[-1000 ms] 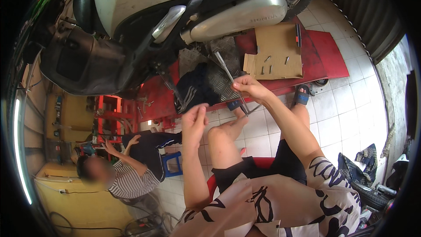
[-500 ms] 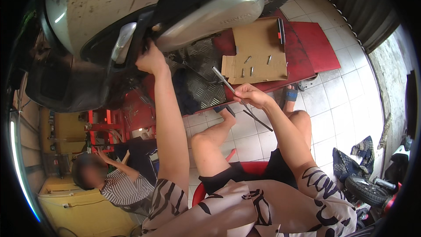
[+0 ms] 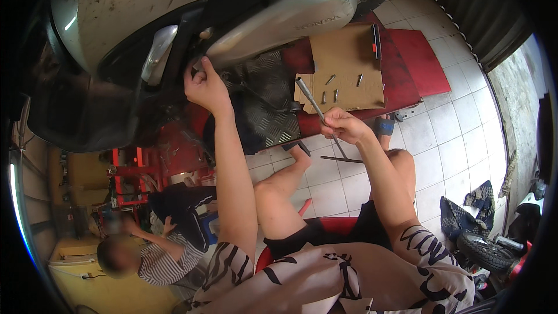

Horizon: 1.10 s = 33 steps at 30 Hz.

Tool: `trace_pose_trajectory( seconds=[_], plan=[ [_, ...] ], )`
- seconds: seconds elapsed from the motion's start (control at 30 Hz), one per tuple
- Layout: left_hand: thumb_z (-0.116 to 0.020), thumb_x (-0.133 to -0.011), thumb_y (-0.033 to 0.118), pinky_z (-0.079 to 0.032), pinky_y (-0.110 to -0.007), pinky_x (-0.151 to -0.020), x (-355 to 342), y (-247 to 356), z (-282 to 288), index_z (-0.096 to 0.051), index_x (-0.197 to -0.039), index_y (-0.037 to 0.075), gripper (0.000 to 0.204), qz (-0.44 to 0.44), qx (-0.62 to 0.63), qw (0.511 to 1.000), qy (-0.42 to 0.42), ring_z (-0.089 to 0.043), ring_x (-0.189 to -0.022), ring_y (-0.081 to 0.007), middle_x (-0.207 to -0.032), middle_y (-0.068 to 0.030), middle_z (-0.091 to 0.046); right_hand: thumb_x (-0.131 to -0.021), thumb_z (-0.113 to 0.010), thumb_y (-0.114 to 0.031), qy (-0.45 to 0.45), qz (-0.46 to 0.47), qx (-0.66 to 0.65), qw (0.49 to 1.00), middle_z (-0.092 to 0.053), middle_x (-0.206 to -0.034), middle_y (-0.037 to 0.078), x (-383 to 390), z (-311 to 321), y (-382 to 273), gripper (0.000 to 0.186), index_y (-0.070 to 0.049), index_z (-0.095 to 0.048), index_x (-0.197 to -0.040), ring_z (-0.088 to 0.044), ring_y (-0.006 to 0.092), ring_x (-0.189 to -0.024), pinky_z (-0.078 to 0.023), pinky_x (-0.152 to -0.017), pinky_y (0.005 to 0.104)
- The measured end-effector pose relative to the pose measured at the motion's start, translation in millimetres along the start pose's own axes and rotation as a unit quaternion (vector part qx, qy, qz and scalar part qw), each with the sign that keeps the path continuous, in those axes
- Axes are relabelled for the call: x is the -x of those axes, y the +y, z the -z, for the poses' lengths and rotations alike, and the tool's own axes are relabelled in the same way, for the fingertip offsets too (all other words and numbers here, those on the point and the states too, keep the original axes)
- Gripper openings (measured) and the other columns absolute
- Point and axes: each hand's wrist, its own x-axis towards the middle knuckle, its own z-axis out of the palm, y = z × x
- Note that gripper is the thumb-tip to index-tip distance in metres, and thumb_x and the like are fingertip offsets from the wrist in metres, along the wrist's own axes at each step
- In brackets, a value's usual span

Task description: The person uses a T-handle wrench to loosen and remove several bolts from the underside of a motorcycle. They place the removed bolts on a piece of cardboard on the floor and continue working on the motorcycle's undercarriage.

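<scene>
My left hand is raised to the scooter, fingers curled at the lower edge of its silver side cover, beside a chrome footrest; what they grip, if anything, is hidden. My right hand is closed on a long metal T-handle wrench, its socket end pointing up and away, the crossbar below my fingers. Behind that tool, several bolts lie on a flattened piece of cardboard on the red lift platform.
A co-worker in a striped shirt sits at the lower left beside red metal equipment. Dark diamond-plate metal lies under the scooter. At the right are a tiled floor, a patterned cloth and a small wheel.
My left hand has moved up from above my knee to the scooter's underside. My right hand still holds the wrench, whose crossbar has turned. The view has shifted.
</scene>
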Motion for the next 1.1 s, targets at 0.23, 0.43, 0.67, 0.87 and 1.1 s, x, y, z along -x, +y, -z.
trace_pose_trajectory(
  seconds=[0.23,0.43,0.67,0.87,1.1],
  plan=[
    [-0.072,-0.082,0.017,-0.043,-0.03,-0.053,-16.6,18.5,-9.0,-0.063,-0.107,-0.007,0.036,-0.003,-0.016,0.997,0.07,-0.051,-0.048,-0.0109,-0.054,-0.0087,-0.062,-0.089,-0.062,-0.037,0.027,0.004,0.023,0.999,-0.044,-0.062,-0.003,-2.8,4.6,0.7,0.04,-0.007,-0.052,-0.065,-0.029,0.0063,-0.053,-0.024,-0.051,0.0236],
    [-0.069,-0.084,0.014,-0.039,-0.028,-0.05,-18.0,0.6,1.5,-0.063,-0.1,-0.012,0.031,-0.029,-0.026,0.995,0.089,-0.047,-0.047,-0.0093,-0.053,-0.0057,-0.057,-0.09,-0.061,-0.037,0.016,0.022,0.028,0.999,-0.043,-0.061,-0.002,-3.7,1.9,-7.9,0.042,-0.006,-0.051,-0.064,-0.028,0.0073,-0.053,-0.025,-0.052,0.0244],
    [-0.065,-0.088,0.005,-0.031,-0.022,-0.046,100.8,3.2,-9.7,-0.059,-0.091,-0.003,0.01,0.075,0.136,0.975,-0.159,-0.04,-0.05,-0.002,-0.051,0.0028,-0.048,-0.092,-0.059,-0.038,0.033,0.079,-0.03,0.996,-0.033,-0.057,-0.005,7.3,10.7,-25.9,0.044,-0.007,-0.048,-0.063,-0.026,0.0083,-0.053,-0.021,-0.051,0.0256],
    [-0.068,-0.086,0.009,-0.037,-0.024,-0.048,167.5,-31.8,-31.8,-0.059,-0.099,-0.001,0.019,0.048,-0.031,0.896,-0.44,-0.049,-0.048,-0.007,-0.054,-0.0046,-0.054,-0.098,-0.049,-0.038,0.048,0.077,-0.061,0.994,-0.024,-0.055,-0.007,1.6,1.7,-23.4,0.044,-0.009,-0.044,-0.065,-0.024,0.008,-0.053,-0.02,-0.05,0.0248],
    [-0.057,-0.095,0.034,-0.049,-0.029,-0.067,200.9,-32.6,0.2,-0.051,-0.126,0.003,0.044,0.361,0.22,0.705,-0.569,-0.067,-0.082,-0.0195,-0.093,-0.0091,-0.068,-0.097,-0.049,-0.043,0.101,0.1,-0.094,0.985,-0.026,-0.054,-0.007,4.6,3.5,-29.2,0.043,-0.013,-0.044,-0.068,-0.022,0.0076,-0.052,-0.019,-0.049,0.0248]
  ],
)
